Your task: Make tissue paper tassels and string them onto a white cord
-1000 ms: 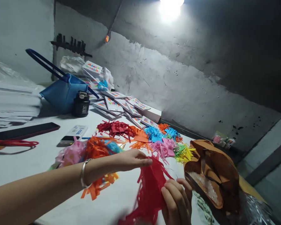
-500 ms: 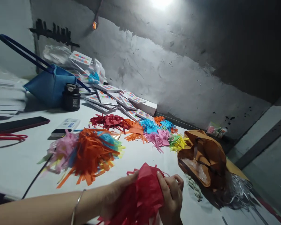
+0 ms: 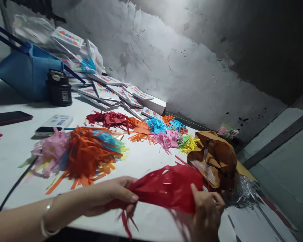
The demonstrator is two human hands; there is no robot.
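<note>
A red tissue-paper tassel [image 3: 170,188] stretches between my two hands above the front of the white table. My left hand [image 3: 116,195] pinches its gathered left end, with a few loose red strips hanging below the fingers. On the right, my right hand [image 3: 207,210] grips the wide end, thumb on top, and its lower part is blurred. Left of my hands lies a heap of fringed paper in orange [image 3: 88,158], pink [image 3: 50,153] and blue. Behind it runs a row of fringed tassels: dark red [image 3: 108,119], orange [image 3: 141,129], blue [image 3: 158,126], pink [image 3: 168,139] and yellow [image 3: 189,144].
A brown bag [image 3: 217,151] stands at the right, silvery strips [image 3: 244,191] beside it. Flat printed packs [image 3: 106,92] are piled by the wall. At the left are a blue bag [image 3: 32,74], a black jar [image 3: 59,90], a phone [image 3: 10,118] and a white device [image 3: 55,124].
My hands have moved apart, the right one rightward, drawing the bunched red tassel out sideways. The left hand now pinches its end. The camera view has shifted slightly.
</note>
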